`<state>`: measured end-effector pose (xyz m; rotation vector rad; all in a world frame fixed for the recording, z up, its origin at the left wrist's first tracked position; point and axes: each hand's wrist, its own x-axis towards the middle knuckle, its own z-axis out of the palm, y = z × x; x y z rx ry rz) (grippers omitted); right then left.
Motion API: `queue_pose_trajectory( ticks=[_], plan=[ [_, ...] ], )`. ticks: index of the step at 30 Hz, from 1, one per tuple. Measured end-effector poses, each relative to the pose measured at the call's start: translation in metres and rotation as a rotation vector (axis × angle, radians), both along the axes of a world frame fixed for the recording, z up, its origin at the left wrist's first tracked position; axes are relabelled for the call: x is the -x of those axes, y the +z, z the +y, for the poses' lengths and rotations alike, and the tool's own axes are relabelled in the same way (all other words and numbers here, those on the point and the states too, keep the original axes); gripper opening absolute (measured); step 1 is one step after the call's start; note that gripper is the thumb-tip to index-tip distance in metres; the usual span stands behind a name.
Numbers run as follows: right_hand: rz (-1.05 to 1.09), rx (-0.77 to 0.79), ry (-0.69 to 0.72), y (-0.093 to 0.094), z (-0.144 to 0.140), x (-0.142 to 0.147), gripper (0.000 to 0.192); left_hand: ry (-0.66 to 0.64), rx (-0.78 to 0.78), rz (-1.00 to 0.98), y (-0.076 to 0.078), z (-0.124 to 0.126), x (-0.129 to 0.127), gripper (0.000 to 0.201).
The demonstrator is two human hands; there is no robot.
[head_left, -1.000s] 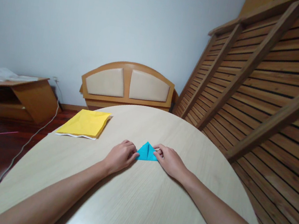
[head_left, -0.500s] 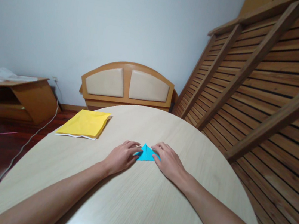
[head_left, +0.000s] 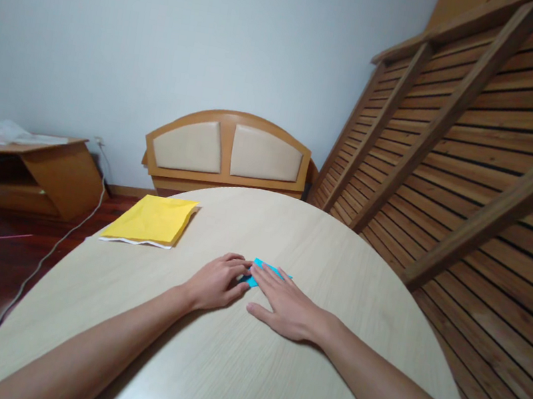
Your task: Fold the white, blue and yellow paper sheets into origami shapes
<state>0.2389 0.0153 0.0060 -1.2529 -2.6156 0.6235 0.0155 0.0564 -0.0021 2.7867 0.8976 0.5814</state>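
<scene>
A small piece of folded blue paper (head_left: 253, 282) lies on the round pale wooden table (head_left: 227, 382), mostly covered by my hands. At its left end, my left hand (head_left: 219, 282) grips it between bent fingers and thumb. My right hand (head_left: 286, 305) lies flat over the paper, its fingers stretched out and the thumb spread towards me on the tabletop. Blue shows between the hands and along the far side of the right fingers. The folds under my right hand are hidden.
A stack of yellow paper (head_left: 152, 220) with a white edge lies at the table's left. Beyond the table stands a padded headboard (head_left: 227, 153). Wooden slats (head_left: 436, 152) lean along the right. At the far left are a low desk (head_left: 55, 176) and a cable (head_left: 54, 245).
My right hand has moved from the paper's right corner to lie flat across it, fingers reaching left. The paper's raised point no longer shows. My left hand has barely moved.
</scene>
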Motion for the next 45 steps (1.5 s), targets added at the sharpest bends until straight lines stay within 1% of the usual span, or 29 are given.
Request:
queue_pose_trajectory(
  ticks=[6, 10, 15, 18, 20, 26, 32, 35, 39, 45],
  plan=[
    [0.047, -0.049, -0.024, -0.002, 0.003, -0.003, 0.084, -0.008, -0.002, 0.000, 0.005, -0.004, -0.002, 0.025],
    [0.071, -0.063, 0.020, 0.003, 0.006, -0.008, 0.077, 0.019, -0.014, -0.014, 0.007, -0.007, -0.003, 0.021],
    [0.077, -0.089, 0.118, 0.008, 0.010, -0.014, 0.067, -0.017, -0.004, -0.004, 0.003, -0.005, 0.000, 0.034],
    [0.062, -0.134, 0.130, 0.010, 0.009, -0.015, 0.062, 0.008, 0.014, 0.042, -0.001, -0.002, 0.001, 0.040],
    [0.046, -0.144, 0.125, 0.011, 0.009, -0.016, 0.061, 0.027, 0.019, 0.076, -0.003, -0.001, 0.003, 0.044],
    [0.025, -0.066, 0.125, 0.010, 0.010, -0.020, 0.070, 0.024, 0.068, 0.131, -0.006, 0.001, 0.005, 0.054],
    [-0.011, 0.010, 0.145, 0.010, 0.013, -0.024, 0.071, 0.008, 0.080, 0.154, -0.003, 0.001, 0.005, 0.058],
    [-0.048, 0.068, 0.121, 0.010, 0.012, -0.024, 0.077, 0.024, 0.092, 0.173, -0.001, 0.000, 0.005, 0.060],
    [-0.102, 0.126, 0.047, 0.010, 0.006, -0.024, 0.084, 0.034, 0.068, 0.192, 0.001, -0.002, 0.003, 0.058],
    [-0.158, 0.125, -0.090, 0.009, 0.004, -0.029, 0.085, 0.063, 0.025, 0.185, 0.002, -0.003, 0.001, 0.058]
  ],
)
